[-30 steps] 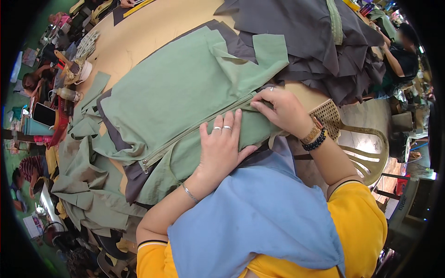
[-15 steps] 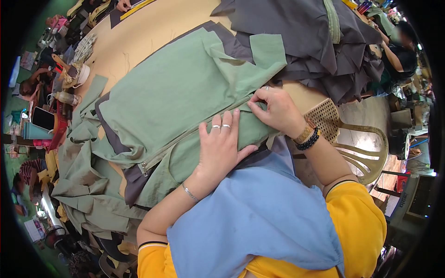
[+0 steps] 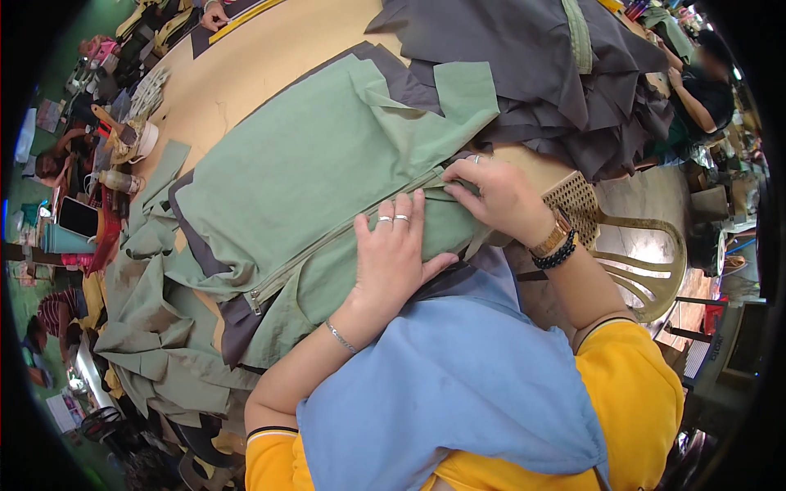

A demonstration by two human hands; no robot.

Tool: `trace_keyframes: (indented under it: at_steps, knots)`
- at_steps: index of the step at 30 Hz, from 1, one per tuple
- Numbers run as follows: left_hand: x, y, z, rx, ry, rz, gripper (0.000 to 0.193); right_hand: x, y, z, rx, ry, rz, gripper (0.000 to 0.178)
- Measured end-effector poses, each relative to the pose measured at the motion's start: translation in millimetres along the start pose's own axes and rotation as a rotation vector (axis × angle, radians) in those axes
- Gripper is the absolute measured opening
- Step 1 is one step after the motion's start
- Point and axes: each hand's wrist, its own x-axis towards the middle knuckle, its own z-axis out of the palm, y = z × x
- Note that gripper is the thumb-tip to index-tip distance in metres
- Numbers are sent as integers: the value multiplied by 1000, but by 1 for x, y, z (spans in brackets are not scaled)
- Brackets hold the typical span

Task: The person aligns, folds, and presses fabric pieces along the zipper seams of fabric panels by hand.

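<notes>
A green garment piece [image 3: 286, 164] with a long zipper [image 3: 327, 237] set in it lies on the table over dark grey fabric [image 3: 193, 229]. The metal zipper pull [image 3: 255, 303] rests at the lower left end. My left hand [image 3: 393, 245] presses flat on the green cloth just below the zipper, fingers spread, two rings on it. At the zipper's upper right end, my right hand [image 3: 499, 196] pinches the edge of the green garment between thumb and forefinger. What lies exactly under those fingertips is partly hidden.
Dark grey cloth [image 3: 524, 74] is piled at the far right, with a green strip [image 3: 578, 41] on top. More green cloth [image 3: 155, 335] hangs off the left edge. A perforated chair [image 3: 647, 237] stands at right. Co-workers' hands [image 3: 214, 15] show at the far edge; a person [image 3: 708, 90] works at right.
My right hand has shifted very slightly right and down, still pinching the cloth. The left hand stays flat in nearly the same place.
</notes>
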Motion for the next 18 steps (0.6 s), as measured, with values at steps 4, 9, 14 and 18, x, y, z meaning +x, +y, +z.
trace_keyframes:
  at_steps: [4, 9, 14, 18]
  knots:
    - [1, 0, -2, -2, -13, 2, 102, 5, 11, -1, 119, 2, 35, 18]
    - [1, 0, -2, 2, -10, 5, 103, 12, 10, -2, 182, -42, 236, 22]
    - [0, -3, -3, 5, -7, 5, 103, 21, 11, -1, 183, -59, 270, 24]
    - [2, -2, -2, 4, -15, 5, 103, 23, 17, -1, 151, -82, 262, 24]
